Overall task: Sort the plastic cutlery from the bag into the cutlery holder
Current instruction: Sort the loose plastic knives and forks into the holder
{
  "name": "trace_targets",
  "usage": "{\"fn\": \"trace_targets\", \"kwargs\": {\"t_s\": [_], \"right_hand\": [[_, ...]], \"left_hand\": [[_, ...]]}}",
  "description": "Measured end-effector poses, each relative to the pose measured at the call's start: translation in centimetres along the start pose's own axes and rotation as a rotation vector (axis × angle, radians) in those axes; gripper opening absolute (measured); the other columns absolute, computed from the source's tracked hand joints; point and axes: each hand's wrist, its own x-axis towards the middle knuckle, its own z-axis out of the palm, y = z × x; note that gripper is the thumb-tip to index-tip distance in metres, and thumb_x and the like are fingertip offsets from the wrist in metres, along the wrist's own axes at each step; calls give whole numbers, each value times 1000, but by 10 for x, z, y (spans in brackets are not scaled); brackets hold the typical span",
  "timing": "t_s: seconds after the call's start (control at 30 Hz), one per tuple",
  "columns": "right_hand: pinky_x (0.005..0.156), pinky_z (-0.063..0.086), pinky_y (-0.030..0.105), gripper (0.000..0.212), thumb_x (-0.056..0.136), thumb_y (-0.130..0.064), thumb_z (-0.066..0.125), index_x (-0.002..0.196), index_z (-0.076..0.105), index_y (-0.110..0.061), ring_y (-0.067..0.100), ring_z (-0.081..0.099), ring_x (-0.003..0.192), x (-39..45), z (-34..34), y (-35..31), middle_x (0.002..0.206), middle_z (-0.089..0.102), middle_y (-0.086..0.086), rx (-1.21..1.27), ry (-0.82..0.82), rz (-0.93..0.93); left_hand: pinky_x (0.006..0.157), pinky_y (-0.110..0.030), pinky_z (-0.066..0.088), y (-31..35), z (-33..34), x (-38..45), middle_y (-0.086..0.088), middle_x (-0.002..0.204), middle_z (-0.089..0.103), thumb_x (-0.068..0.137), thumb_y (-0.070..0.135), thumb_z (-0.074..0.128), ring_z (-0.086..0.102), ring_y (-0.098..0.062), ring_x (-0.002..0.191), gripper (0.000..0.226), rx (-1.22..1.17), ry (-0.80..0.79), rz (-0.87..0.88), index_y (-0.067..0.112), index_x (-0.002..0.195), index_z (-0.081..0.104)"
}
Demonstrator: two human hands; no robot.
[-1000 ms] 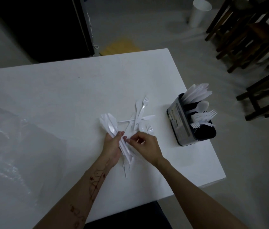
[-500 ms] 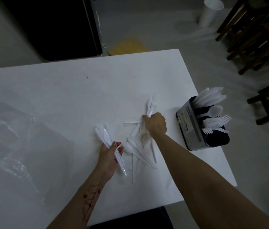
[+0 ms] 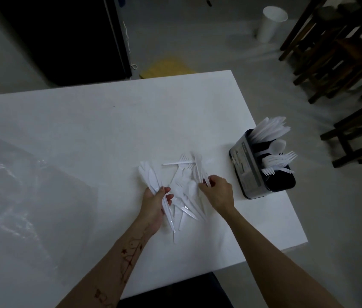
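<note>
Cutlery (image 3: 184, 187) lies heaped on the table (image 3: 109, 130), between both hands. Right hand (image 3: 217, 192) pinches one piece, long axis pointing away; holder (image 3: 255, 174) stands just right. Left hand (image 3: 155, 203) grips a knife bundle (image 3: 151, 178).

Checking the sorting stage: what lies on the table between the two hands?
In the head view, a loose pile of white cutlery lies on the table between the left hand, gripping a bundle of knives, and the right hand.

Dim, flat light here, shadows barely showing. The white table (image 3: 86, 130) looks grey. Wide-angle bending and streaky blur at the right edge.
</note>
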Motion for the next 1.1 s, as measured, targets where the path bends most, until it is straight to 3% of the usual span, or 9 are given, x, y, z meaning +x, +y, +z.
{"fn": "trace_targets", "kwargs": {"t_s": [0.13,0.23,0.5,0.6,0.7,0.8,0.9,1.0,1.1], "right_hand": [[75,54,28,55,77,-33,82,119,48,-22,19,69,79,-13,-6,6,94,67,2,198,21,80],[62,51,19,62,73,-26,86,118,44,-20,15,69,67,-24,-12,2,96,64,4,423,4,167],[49,39,23,50,77,-24,83,113,50,-15,12,55,60,-35,-13,7,101,74,16,726,-273,382],[48,36,22,35,77,-18,81,96,53,-14,12,52,56,-36,-13,8,93,71,20,646,-415,268],[47,38,21,35,75,-20,83,89,51,-15,12,55,57,-36,-10,1,84,70,12,523,-436,191],[44,41,19,38,73,-22,85,90,52,-14,12,61,59,-36,-9,-7,81,71,8,429,-443,112],[52,50,20,37,79,-36,80,96,57,-13,15,66,67,-28,-6,-7,83,70,4,325,-228,6],[71,53,28,35,87,-50,65,113,55,-29,12,62,79,-12,2,-3,91,60,-5,-23,74,-136],[75,53,31,39,90,-54,58,125,51,-37,12,57,87,-1,7,-6,104,47,-6,-207,56,-211]], "left_hand": [[74,-27,49,-5,3,-3,-6,95,60,99,9,45,59,-18,82,14,29,-21,-20,6,113,48],[75,-28,49,-7,6,-5,-5,95,61,100,9,44,59,-19,82,17,47,-33,-23,6,116,46],[76,-29,48,-5,12,-7,-5,96,61,93,11,57,60,-19,84,13,73,-66,-36,12,106,54],[80,-31,51,-3,16,-8,-7,100,65,90,13,63,62,-22,87,17,85,-130,-24,14,106,59],[94,-44,52,-4,20,-7,-18,115,67,89,14,65,65,-33,103,30,110,-260,-8,7,118,61],[74,-36,59,-4,26,-6,-24,110,65,92,3,57,68,-30,87,25,129,-210,34,1,116,59],[59,-28,59,-2,28,-6,-11,94,64,97,6,50,64,-22,77,16,85,-81,23,8,111,56],[60,-29,55,-2,24,-5,-4,88,60,99,14,47,61,-18,76,16,61,-24,-13,11,115,50],[64,-30,50,-2,20,-5,-4,88,59,99,15,48,59,-18,77,18,66,-8,-8,11,117,49]]}}
